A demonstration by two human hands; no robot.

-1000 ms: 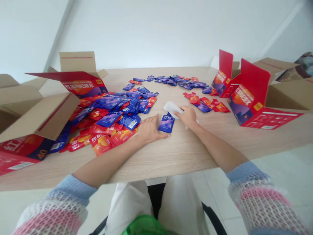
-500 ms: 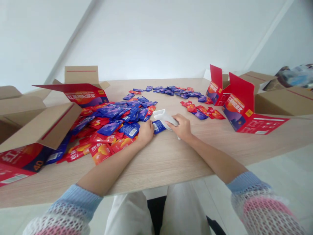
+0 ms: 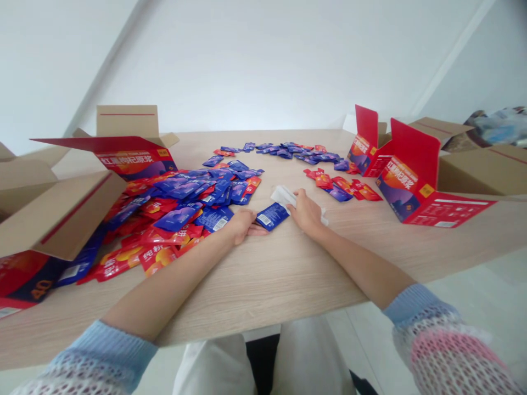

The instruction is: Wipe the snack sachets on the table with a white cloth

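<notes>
A blue sachet [image 3: 272,216] with a white barcode label lies tilted between my two hands. My left hand [image 3: 242,226] grips its left end, thumb above and fingers reaching along the lower edge. In my right hand [image 3: 305,213] is a crumpled white tissue [image 3: 284,196], closed in the fingers at the sachet's right upper edge; part of the tissue sticks out on the hand's far side. Just left of my left hand spreads a heap of blue and red sachets [image 3: 181,192], some with orange fruit prints.
Open red cartons with cardboard flaps stand at the near left [image 3: 24,274], back left [image 3: 135,159], right [image 3: 411,186] and back right [image 3: 364,145]. More sachets [image 3: 288,151] form a row at the back, and a small group [image 3: 346,187] lies before the right cartons.
The blue sachet has shifted right and come more into view, with my left hand's fingers now stretched beside it. My right hand and the tissue have moved slightly right, the tissue now flatter.
</notes>
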